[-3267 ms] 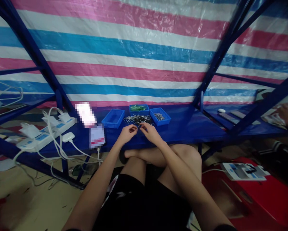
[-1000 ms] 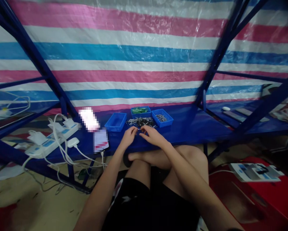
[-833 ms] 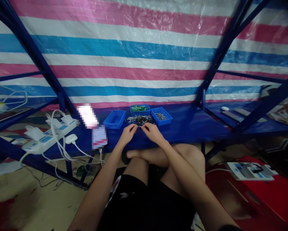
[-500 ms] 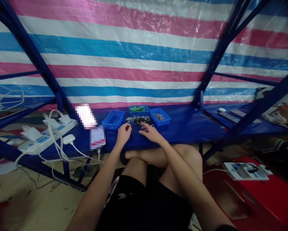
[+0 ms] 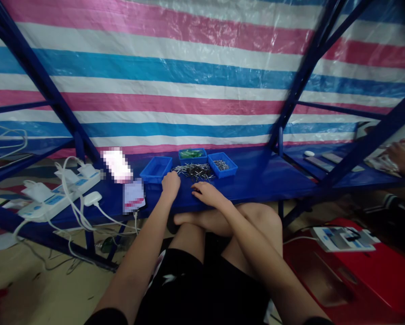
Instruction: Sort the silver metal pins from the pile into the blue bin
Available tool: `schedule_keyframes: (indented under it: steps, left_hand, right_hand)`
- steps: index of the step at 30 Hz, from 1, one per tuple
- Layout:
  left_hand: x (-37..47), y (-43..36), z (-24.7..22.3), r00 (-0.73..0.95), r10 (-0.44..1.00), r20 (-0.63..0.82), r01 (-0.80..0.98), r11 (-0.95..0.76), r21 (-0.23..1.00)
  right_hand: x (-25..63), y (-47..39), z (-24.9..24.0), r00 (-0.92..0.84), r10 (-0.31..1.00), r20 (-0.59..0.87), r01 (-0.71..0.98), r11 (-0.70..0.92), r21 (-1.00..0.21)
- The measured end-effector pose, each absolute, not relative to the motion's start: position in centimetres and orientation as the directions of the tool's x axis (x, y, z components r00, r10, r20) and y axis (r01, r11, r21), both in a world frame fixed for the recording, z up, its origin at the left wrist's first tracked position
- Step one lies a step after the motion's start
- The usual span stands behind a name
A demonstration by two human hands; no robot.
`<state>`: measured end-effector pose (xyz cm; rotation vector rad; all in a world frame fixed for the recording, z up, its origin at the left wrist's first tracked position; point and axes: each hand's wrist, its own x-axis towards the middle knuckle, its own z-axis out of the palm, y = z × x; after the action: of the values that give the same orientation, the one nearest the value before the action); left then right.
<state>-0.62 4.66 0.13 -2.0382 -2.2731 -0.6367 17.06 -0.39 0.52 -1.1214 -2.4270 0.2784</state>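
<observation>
My left hand (image 5: 171, 184) is closed just in front of the left blue tray (image 5: 156, 169), at the left end of a pile of small metal pieces (image 5: 196, 171); what its fingers hold is hidden. My right hand (image 5: 205, 193) rests low over the shelf in front of the pile, fingers bent and curled together; anything in them is too small to tell. Behind the pile stands a blue tray with green items (image 5: 192, 155). At the pile's right, another blue tray (image 5: 222, 165) holds small metal pieces.
A blue shelf (image 5: 256, 174) carries everything. At left lie a white power strip (image 5: 60, 196) with cables, a bright phone (image 5: 117, 164) and a second device (image 5: 134, 195). Far right, another person's hand (image 5: 401, 153) shows. A red box (image 5: 385, 271) stands lower right.
My right hand has drawn back from the pile toward the shelf's front edge. My left hand has moved slightly left and closed further. The view has shifted slightly.
</observation>
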Motion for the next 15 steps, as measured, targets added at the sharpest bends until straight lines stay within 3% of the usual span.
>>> schedule_keyframes:
  steps: [5,9,12,15]
  left_hand:
    - [-0.7,3.8,0.2,-0.164,0.942,0.292,0.962,0.086,0.261]
    - [-0.3,2.2,0.1,-0.175,0.927,0.331,0.934,0.051,0.352]
    - [-0.1,1.3,-0.5,-0.068,0.931,0.359,0.900,-0.098,0.425]
    - [-0.1,0.9,-1.1,0.147,0.924,0.354,0.817,-0.315,0.483]
  right_hand:
    - [17.1,-0.5,0.7,-0.575,0.753,0.319,0.665,0.658,-0.353]
    - [17.2,-0.4,0.6,-0.498,0.805,0.324,0.709,0.593,-0.383]
    - [17.3,-0.3,0.7,-0.379,0.858,0.348,0.759,0.503,-0.413]
    - [17.2,-0.3,0.7,-0.325,0.865,0.383,0.774,0.476,-0.418]
